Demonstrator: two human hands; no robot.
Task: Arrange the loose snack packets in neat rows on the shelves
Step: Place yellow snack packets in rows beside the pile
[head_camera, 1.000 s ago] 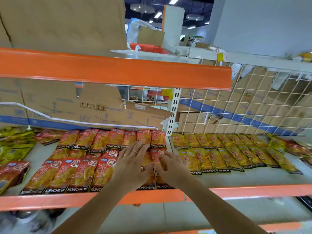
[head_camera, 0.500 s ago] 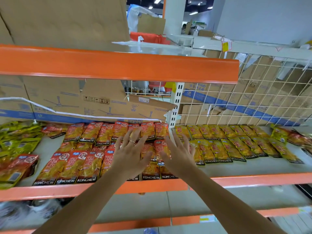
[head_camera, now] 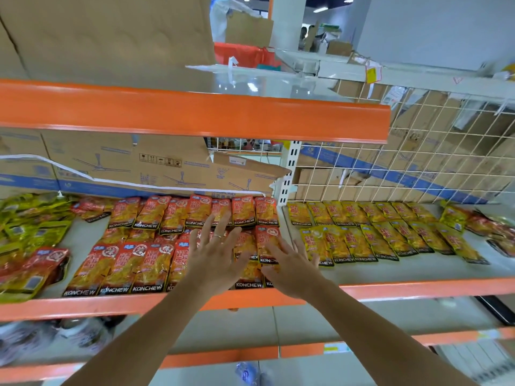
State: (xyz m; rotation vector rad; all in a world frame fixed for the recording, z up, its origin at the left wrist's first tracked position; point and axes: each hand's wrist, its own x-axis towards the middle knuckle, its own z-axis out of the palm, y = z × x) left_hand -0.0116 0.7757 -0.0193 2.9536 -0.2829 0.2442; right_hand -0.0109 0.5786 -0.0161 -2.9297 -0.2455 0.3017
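**Hands flattened over the red rows, nothing gripped**

Above the orange-edged metal shelf (head_camera: 83, 305), the left hand (head_camera: 214, 254) and right hand (head_camera: 292, 266) have gone from nudging a packet to lying flat. The fingers (head_camera: 204, 232) are straight and spread over the red foil snack packets (head_camera: 150, 263); contact is unclear. That column looks aligned. Yellow foil snack packets (head_camera: 370, 240) lie in rows to the right.

The red snack packets (head_camera: 117, 268) carry a black bottom band (white KONCHEW lettering); at 3 o'clock lie yellow packets (head_camera: 370, 235), at 9 o'clock green-gold packets (head_camera: 33, 224). The shelf edge (head_camera: 418, 288) is orange, the wire grid (head_camera: 418, 162) white, the cardboard (head_camera: 125, 165) brown with a blue stripe.
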